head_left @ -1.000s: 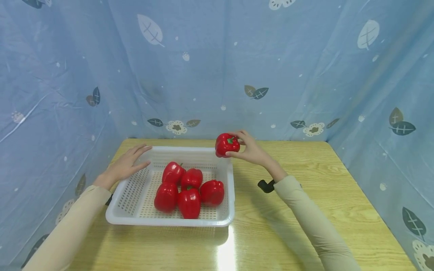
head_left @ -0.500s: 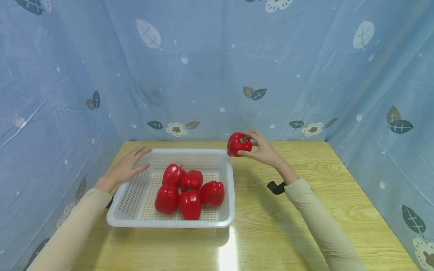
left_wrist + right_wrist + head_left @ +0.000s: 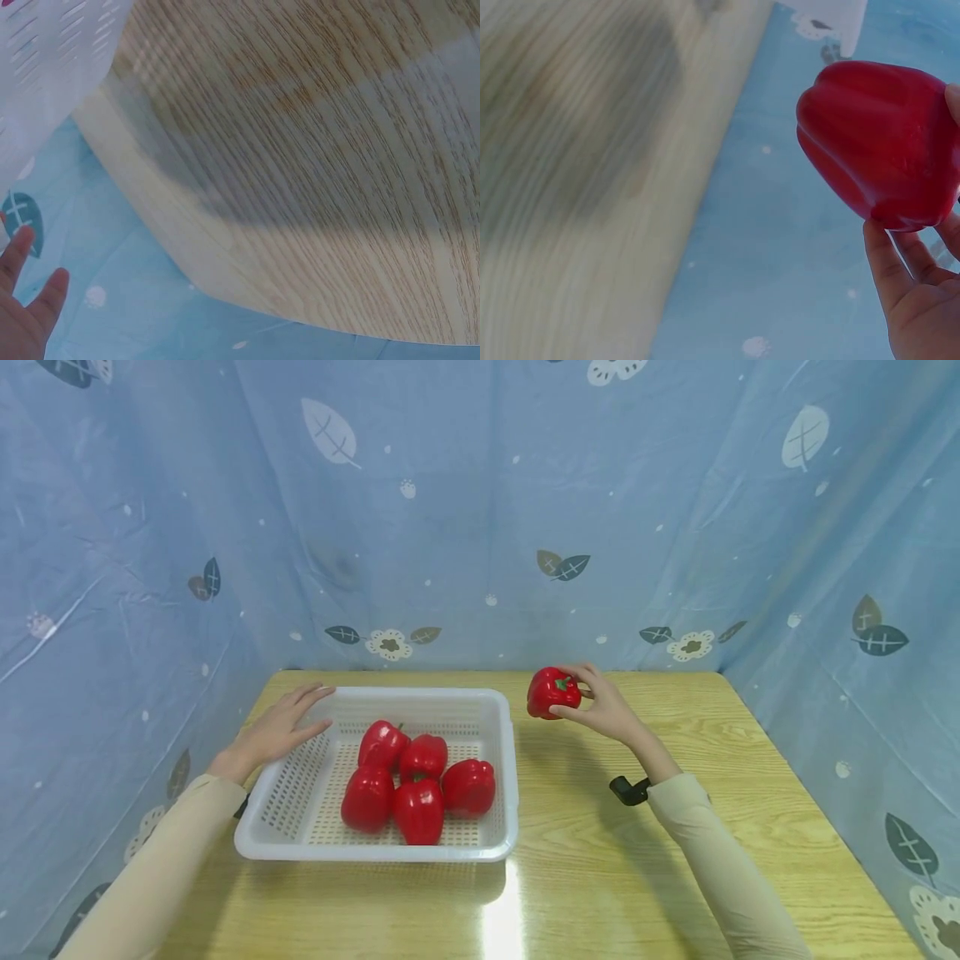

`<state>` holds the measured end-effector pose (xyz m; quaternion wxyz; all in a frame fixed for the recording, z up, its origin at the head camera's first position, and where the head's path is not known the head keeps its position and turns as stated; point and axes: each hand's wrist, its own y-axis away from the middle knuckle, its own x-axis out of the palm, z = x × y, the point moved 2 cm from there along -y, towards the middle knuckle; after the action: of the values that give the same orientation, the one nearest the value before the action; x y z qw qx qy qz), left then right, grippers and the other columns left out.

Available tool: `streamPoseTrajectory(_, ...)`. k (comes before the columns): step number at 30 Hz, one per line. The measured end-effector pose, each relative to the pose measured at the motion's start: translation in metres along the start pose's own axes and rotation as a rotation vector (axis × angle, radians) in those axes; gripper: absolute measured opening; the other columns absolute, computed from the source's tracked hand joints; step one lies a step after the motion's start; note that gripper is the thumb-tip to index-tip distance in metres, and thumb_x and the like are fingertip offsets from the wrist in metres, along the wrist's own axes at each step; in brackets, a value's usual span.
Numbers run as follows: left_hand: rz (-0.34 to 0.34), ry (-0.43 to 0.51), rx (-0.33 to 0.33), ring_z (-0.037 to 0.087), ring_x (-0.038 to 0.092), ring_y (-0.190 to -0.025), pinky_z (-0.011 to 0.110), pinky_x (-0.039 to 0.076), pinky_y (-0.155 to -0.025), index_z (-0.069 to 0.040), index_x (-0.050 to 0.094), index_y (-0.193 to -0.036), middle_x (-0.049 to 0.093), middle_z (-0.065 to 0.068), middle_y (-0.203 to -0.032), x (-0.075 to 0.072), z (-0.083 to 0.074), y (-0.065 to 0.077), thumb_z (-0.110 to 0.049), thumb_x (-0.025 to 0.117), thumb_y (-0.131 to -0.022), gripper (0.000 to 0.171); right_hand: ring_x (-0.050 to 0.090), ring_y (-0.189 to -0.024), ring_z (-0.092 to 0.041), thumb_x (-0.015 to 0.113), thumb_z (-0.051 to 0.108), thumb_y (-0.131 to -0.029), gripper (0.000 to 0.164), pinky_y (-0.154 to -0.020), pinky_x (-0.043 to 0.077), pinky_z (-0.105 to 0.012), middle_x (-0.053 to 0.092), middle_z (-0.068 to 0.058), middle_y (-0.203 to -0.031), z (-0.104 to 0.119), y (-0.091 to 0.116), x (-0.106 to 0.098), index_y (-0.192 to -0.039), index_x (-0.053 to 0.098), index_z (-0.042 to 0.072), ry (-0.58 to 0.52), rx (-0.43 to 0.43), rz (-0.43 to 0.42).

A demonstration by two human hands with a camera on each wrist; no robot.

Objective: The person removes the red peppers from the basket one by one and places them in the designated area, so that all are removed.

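Right hand (image 3: 604, 708) pinches a pepper (image 3: 552, 695), right of the basket (image 3: 375, 853); left hand (image 3: 274, 725), fingers apart, may touch the basket's far left corner.

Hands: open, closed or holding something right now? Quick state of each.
Left hand: open, at the left end of the basket.
Right hand: holding a red pepper.

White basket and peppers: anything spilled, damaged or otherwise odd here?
Nothing stands out. The white basket sits upright on the table, five red peppers inside with no visible damage. The right hand holds a sixth pepper outside it. The bright patch in front looks like glare, not a spill.
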<state>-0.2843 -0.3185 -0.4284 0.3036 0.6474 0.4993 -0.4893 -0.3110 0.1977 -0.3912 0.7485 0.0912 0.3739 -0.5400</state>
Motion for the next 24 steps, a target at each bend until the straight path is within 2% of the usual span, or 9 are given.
streamPoseTrajectory(18,-0.029,0.024,0.004,0.041,0.021,-0.136,0.068,0.021,-0.101,-0.023,0.031,-0.145,0.023,0.015,-0.151,0.001,0.001,-0.003,-0.047,0.051,-0.091,0.062,0.046,-0.115,-0.034,0.073,0.031,-0.079,0.067,-0.094,0.045,-0.052,0.045,-0.014,-0.127,-0.048,0.037,-0.017,-0.135,0.044,0.008,0.054,0.072,-0.038)
streamPoseTrajectory(24,-0.015,0.027,-0.007,0.043,0.019,-0.136,0.07,0.02,-0.1,-0.023,0.03,-0.145,0.021,0.016,-0.151,0.001,0.002,-0.002,-0.049,0.049,-0.091,0.063,0.044,-0.116,-0.035,0.074,0.032,-0.079,0.069,-0.094,0.045,-0.052,0.043,-0.016,-0.128,-0.061,0.046,-0.022,-0.135,0.043,0.007,0.075,0.105,-0.039)
